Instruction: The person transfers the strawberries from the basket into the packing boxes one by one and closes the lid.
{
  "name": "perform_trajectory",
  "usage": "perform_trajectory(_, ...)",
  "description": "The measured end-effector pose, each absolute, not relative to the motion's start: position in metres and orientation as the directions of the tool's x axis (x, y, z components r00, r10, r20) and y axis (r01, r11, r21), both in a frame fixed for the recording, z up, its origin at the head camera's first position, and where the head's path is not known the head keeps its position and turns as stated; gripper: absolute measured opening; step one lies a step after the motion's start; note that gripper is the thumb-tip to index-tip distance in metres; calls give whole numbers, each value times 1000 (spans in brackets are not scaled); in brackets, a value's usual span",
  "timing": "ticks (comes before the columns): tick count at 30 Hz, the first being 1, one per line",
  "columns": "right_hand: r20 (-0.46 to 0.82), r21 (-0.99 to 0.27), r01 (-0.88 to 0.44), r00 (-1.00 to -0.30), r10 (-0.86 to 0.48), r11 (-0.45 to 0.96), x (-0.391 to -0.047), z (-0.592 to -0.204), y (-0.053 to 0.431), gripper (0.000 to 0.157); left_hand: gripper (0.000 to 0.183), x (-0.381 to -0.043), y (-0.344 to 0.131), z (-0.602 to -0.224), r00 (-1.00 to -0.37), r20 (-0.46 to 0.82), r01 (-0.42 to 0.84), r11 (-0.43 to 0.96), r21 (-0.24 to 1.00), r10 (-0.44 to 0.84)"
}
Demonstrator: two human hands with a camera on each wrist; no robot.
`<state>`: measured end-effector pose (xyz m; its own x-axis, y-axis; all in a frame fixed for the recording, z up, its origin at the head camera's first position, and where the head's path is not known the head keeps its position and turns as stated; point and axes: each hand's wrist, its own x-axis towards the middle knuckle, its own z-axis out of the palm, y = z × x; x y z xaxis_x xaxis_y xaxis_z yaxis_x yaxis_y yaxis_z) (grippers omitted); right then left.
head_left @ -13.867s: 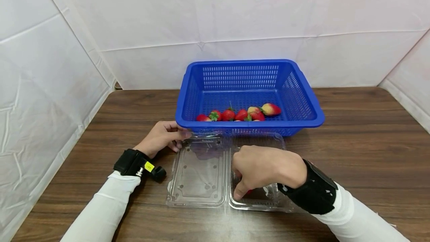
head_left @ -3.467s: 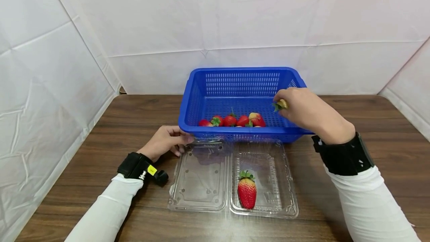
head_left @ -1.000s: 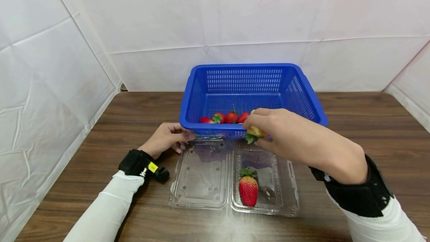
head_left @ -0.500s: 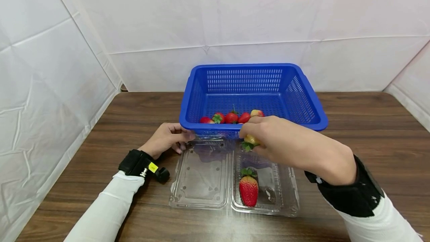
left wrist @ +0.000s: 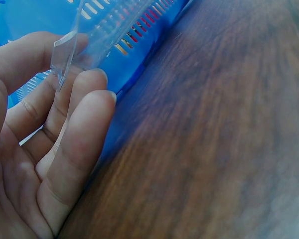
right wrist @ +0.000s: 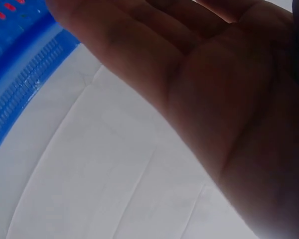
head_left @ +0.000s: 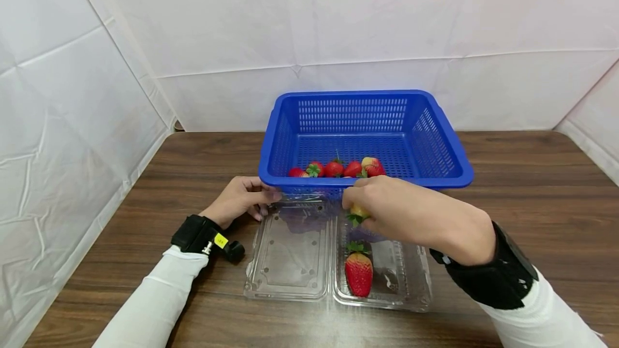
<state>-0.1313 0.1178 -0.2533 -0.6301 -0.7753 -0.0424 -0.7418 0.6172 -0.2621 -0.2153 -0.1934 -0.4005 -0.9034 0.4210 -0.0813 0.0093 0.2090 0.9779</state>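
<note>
A clear plastic clamshell box (head_left: 295, 262) lies opened flat, lid half on the left and tray half on the right. My left hand (head_left: 240, 200) pinches the far left corner of the lid; the left wrist view shows the clear plastic edge (left wrist: 65, 55) between thumb and fingers. Over the far end of the tray, my right hand (head_left: 394, 205) grips a strawberry (head_left: 359, 212), its pale shoulder and green leaves pointing toward me and its tip hidden by the fingers. Another strawberry (head_left: 359, 274) lies in the near left part of the tray, leaves facing away from me.
Directly behind the box stands a blue slotted basket (head_left: 365, 182), with several strawberries (head_left: 333, 168) along its near side. All rests on a brown wooden table (head_left: 203, 305). White sheeting (head_left: 309, 26) walls off the back and sides.
Since 3.5 seconds ago, my right hand has carried its strawberry from the basket's right side, over the near rim, and lower over the tray. My left hand keeps its place at the lid corner.
</note>
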Motion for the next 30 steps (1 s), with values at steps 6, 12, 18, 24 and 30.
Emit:
perform_trajectory(6, -71, -241, -747, -623, -779, 619, -134, -259, 114, 22, 28, -214, -193, -399, -903, -81, 9, 209, 978, 421)
perform_trajectory(12, -115, -251, -731, -628, -770, 634, -135, -263, 111, 21, 27, -215, -192, -400, -903, -79, 10, 206, 978, 422)
perform_trajectory(18, -183, -262, -708, -631, -754, 656, -136, -271, 105, 20, 28, -215, -192, -401, -903, -85, 4, 206, 978, 421)
perform_trajectory(24, -197, -248, -706, -633, -748, 663, -137, -276, 102, 20, 28, -215, -193, -400, -903, -84, 9, 213, 977, 422)
perform_trajectory(30, -197, -236, -709, -635, -747, 665, -137, -278, 101, 17, 28, -215, -192, -400, -905, -86, 8, 219, 976, 417)
